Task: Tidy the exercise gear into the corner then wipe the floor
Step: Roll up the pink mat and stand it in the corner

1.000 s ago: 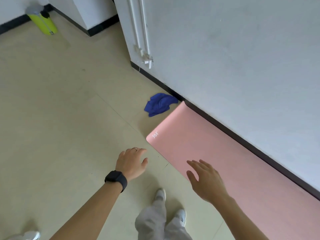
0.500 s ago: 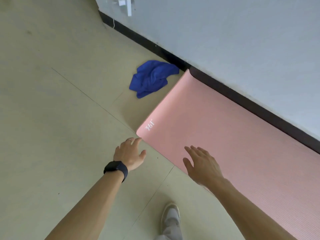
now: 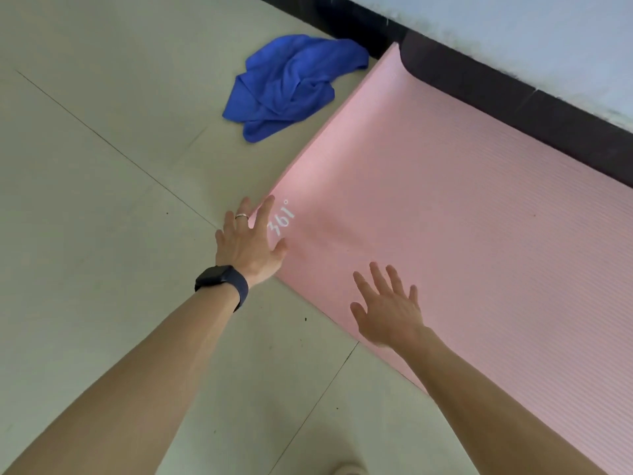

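Note:
A pink exercise mat [image 3: 445,207] lies flat on the pale tiled floor, running along the wall to the right. White "361°" lettering marks its near left corner. My left hand [image 3: 248,240], with a ring and a dark watch on the wrist, is spread open over that corner, its fingers at the mat's edge. Over the mat's near long edge my right hand [image 3: 387,310] hovers with fingers apart and nothing in it. A crumpled blue cloth [image 3: 287,85] lies on the floor just beyond the mat's short end, by the wall.
A black skirting board [image 3: 486,94] runs below the white wall [image 3: 548,29] behind the mat. Bare floor tiles [image 3: 102,200] stretch to the left. The tip of my shoe [image 3: 347,469] shows at the bottom edge.
Both hands have reached forward and down to the mat; my left hand now lies over its lettered corner. The view has closed in, and the yellow bottle and the pipes have left the frame.

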### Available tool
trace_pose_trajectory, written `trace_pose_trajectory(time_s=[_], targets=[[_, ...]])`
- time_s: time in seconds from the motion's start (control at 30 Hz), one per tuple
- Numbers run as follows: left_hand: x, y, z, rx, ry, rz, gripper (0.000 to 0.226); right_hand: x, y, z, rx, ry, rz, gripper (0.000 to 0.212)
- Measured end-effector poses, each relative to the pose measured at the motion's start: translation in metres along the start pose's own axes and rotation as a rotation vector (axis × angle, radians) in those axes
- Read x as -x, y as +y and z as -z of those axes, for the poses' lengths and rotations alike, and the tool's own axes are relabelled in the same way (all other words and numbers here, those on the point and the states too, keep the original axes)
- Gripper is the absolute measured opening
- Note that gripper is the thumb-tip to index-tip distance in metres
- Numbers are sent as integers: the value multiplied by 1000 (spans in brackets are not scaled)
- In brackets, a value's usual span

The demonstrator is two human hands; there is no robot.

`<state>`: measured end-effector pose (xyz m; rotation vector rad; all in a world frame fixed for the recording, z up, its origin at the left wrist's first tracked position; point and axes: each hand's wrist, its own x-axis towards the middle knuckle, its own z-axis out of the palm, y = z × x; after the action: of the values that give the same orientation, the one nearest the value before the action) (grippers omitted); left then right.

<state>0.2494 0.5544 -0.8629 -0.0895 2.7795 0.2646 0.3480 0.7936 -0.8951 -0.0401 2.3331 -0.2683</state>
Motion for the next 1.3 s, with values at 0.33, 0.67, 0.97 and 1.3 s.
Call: trace_pose_trajectory(time_s=[0.33,0.67,0.97,1.3], targets=[[-33,19,-30,411,51,32,28,-9,24,-26,27,13,31,66],[-26,16,-63,45,256,-210,39,-102,-19,119,-756,564,-53,80],[-10,33,-72,-165,360,-570,56,-192,-6,130,-1206,366,-365,109],[-91,93,-3,643,-180,-95,85,-152,-4,145,-1638,309,-177,64]])
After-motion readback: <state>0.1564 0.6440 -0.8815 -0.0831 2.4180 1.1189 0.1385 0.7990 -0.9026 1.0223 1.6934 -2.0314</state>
